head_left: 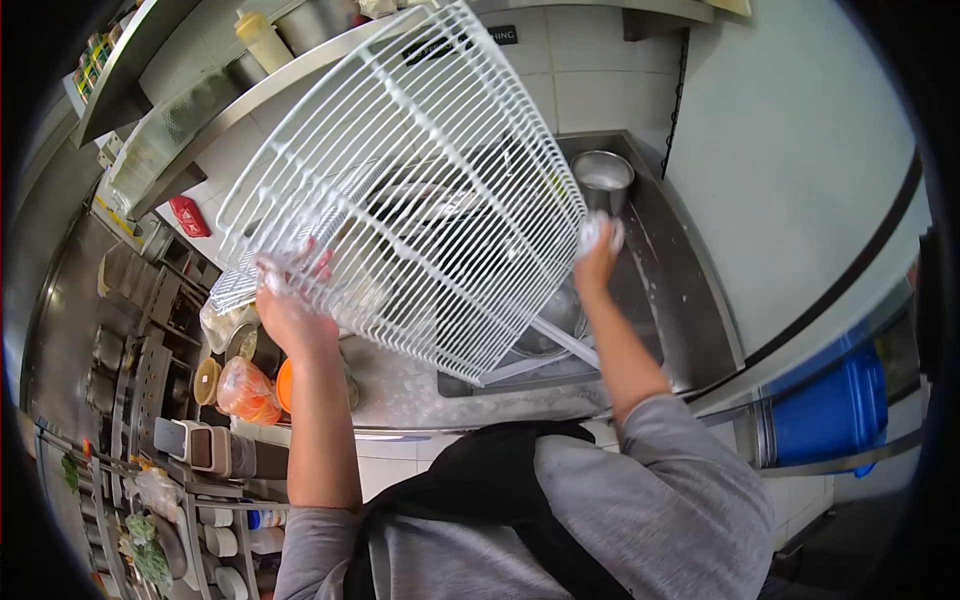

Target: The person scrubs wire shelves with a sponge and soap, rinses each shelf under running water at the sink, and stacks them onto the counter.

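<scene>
A large white wire rack (440, 150) streaked with soap foam is held up, tilted, above the sink (690, 270). My left hand (290, 285), foamy at the fingers, is closed on the rack's lower left edge. At the rack's right edge is my right hand (598, 250), its fingers closed and covered in white foam. Whether a sponge is inside that foam I cannot make out. More white racks (235, 288) lean behind the left side. Through the wires, metal bowls (545, 335) show in the sink, partly hidden. A metal pot (603, 172) sits in the sink's far corner.
A metal shelf (290, 82) with a squeeze bottle (262, 40) runs overhead along the tiled wall. Left on the counter stand an orange-filled plastic bag (247, 392) and several containers. To the right are a pale panel (790, 180) and a blue bin (830, 410).
</scene>
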The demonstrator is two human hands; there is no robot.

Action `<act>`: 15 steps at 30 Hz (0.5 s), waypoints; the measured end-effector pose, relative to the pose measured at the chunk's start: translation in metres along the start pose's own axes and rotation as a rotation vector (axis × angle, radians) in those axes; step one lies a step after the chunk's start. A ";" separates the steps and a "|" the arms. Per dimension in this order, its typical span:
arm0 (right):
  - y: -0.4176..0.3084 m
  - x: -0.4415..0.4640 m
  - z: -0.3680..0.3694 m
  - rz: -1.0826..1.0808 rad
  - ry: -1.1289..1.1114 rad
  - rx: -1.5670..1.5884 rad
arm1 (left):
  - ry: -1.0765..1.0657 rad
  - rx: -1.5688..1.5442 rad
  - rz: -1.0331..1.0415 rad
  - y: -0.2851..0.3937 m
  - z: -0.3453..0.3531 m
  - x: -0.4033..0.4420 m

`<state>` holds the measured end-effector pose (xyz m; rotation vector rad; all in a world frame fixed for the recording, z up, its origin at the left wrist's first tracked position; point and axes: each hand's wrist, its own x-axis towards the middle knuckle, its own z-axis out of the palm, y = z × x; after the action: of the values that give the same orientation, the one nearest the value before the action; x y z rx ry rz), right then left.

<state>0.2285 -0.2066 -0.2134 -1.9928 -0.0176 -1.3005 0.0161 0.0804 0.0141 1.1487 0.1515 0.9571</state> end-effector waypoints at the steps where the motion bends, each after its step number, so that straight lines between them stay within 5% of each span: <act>1: -0.003 -0.036 0.005 0.401 -0.152 0.234 | 0.061 0.006 -0.005 -0.007 0.002 -0.001; 2: -0.013 -0.073 0.016 0.458 -0.107 0.271 | 0.119 0.009 -0.009 -0.015 0.006 0.000; 3: -0.041 -0.097 0.013 0.952 -0.306 0.323 | 0.105 0.027 -0.018 -0.026 0.005 -0.001; 4: -0.059 -0.125 0.013 0.951 -0.323 0.315 | 0.121 0.032 -0.026 -0.038 0.006 -0.004; 5: -0.071 -0.151 0.015 1.280 -0.331 0.781 | 0.144 0.046 -0.008 -0.050 0.009 -0.007; 7: -0.066 -0.192 -0.016 0.681 -0.938 0.556 | 0.195 0.030 -0.002 -0.071 0.016 -0.014; 8: -0.051 -0.183 -0.015 0.681 -0.956 0.554 | 0.212 0.037 -0.005 -0.079 0.015 -0.014; 10: -0.006 -0.151 -0.013 1.202 -0.603 0.598 | 0.278 0.117 -0.043 -0.098 0.006 -0.017; 11: 0.016 -0.116 -0.009 1.255 -0.382 0.757 | 0.305 0.145 -0.046 -0.110 0.000 -0.018; 13: 0.083 -0.048 0.014 0.569 -0.219 0.385 | 0.283 0.159 -0.026 -0.133 -0.009 -0.024; 15: 0.131 0.040 0.044 0.331 -0.175 0.272 | 0.198 0.222 -0.043 -0.148 -0.014 -0.033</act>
<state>0.3337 -0.2902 -0.2660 -1.7800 0.0474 -0.8629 0.0716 0.0553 -0.1256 1.2459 0.4503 1.0333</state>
